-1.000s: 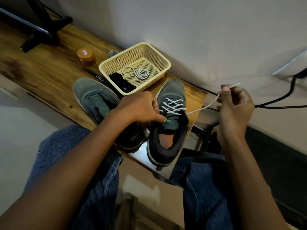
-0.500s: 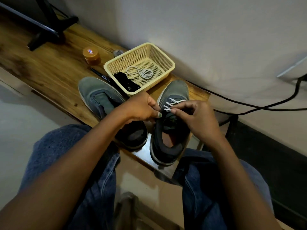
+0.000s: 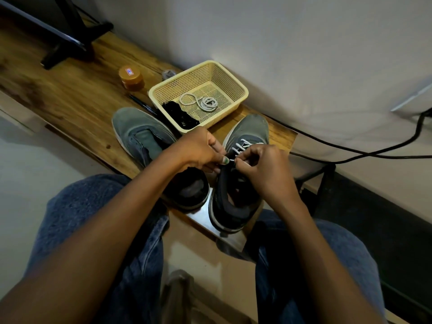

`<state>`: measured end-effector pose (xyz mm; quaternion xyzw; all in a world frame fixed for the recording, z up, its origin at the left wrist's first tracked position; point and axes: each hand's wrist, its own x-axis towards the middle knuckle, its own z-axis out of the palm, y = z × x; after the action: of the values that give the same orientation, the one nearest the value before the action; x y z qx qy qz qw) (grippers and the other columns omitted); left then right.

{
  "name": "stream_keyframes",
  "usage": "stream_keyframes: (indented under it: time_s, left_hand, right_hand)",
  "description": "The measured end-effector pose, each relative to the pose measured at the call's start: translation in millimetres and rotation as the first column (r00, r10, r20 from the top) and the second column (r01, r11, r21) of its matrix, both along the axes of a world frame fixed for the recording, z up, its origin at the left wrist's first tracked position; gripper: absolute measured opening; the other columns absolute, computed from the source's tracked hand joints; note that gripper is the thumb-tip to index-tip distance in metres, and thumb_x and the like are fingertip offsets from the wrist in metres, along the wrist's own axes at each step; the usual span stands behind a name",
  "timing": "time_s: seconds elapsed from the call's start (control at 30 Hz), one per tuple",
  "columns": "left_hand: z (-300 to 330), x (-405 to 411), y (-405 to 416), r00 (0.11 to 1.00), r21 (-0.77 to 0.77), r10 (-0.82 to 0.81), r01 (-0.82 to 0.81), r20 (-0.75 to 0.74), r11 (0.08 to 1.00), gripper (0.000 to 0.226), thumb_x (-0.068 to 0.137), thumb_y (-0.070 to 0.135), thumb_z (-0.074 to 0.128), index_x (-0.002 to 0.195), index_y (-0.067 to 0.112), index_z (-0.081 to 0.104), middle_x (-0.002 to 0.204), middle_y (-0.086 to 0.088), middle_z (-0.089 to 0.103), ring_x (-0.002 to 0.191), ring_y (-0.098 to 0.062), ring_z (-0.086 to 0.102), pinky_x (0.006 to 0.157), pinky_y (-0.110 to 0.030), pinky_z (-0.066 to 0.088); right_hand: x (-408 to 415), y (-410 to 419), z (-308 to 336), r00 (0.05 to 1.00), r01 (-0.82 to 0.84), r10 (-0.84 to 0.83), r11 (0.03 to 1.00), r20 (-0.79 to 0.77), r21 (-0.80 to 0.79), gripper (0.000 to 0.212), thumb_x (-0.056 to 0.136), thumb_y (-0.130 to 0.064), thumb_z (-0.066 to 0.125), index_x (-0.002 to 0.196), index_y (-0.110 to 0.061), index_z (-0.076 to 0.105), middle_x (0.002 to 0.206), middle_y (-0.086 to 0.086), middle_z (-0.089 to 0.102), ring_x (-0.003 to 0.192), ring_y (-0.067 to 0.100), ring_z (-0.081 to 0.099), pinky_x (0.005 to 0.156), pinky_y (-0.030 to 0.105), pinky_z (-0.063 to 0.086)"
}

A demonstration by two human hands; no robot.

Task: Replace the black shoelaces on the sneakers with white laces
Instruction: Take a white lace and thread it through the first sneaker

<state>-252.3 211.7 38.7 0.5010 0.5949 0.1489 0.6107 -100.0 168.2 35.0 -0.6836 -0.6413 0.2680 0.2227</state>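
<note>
Far left, on the wood-grain table (image 3: 70, 99): black stand foot (image 3: 70, 46), then small round orange jar (image 3: 131, 78) with a labelled lid. Nearer, unlaced grey-green suede sneaker (image 3: 145, 139), flat on the table, toe pointing away toward the wall, heel at the near edge, long axis slightly angled leftward. Behind and between the shoes, cream perforated plastic basket (image 3: 198, 90), rectangular, holding a crumpled black lace (image 3: 181, 115) at its near-left corner and a coiled white lace (image 3: 203, 102) in the middle. Left hand (image 3: 198, 152) curled, fingers gripping the second grey-green sneaker (image 3: 243, 183) at its eyelet edge. That sneaker parallel to the first, toe toward the wall, dark padded collar facing near, heel overhanging the table edge. Threaded white shoelace (image 3: 242, 146) crisscrossing the lower eyelets. Right hand (image 3: 261, 169) closed, pinching the lace end just beside the left thumb. Blue denim knees (image 3: 100, 206) below. Right, black cable (image 3: 350, 148) trailing along a pale plain wall (image 3: 280, 43).
</note>
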Motion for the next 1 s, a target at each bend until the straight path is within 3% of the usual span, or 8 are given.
stream_keyframes:
  time_s: [0.5, 1.0]
  left_hand:
    - [-1.7, 2.6, -1.7, 1.000, 0.037, -0.002, 0.002, -0.010, 0.999, 0.012, 0.086, -0.003, 0.065, 0.077, 0.004, 0.060, 0.072, -0.015, 0.065, 0.045, -0.007, 0.062, 0.051, -0.019, 0.053]
    - [-0.6, 4.0, -2.0, 1.000, 0.041, -0.008, 0.009, -0.022, 0.999, 0.010, 0.087, 0.000, 0.065, 0.079, 0.005, 0.063, 0.073, -0.013, 0.066, 0.052, -0.010, 0.063, 0.056, -0.021, 0.052]
  right_hand:
    - [-10.6, -1.8, -5.5, 0.997, -0.014, 0.013, 1.000, 0.076, 0.014, 0.010, 0.081, -0.016, 0.067, 0.074, -0.022, 0.064, 0.079, 0.005, 0.068, 0.075, 0.022, 0.061, 0.063, 0.034, 0.043]
    - [-10.4, -1.5, -8.2, 0.984, -0.044, 0.045, 0.999, 0.171, -0.008, 0.005, 0.084, -0.013, 0.063, 0.083, -0.011, 0.067, 0.086, 0.009, 0.067, 0.082, 0.027, 0.060, 0.067, 0.037, 0.042]
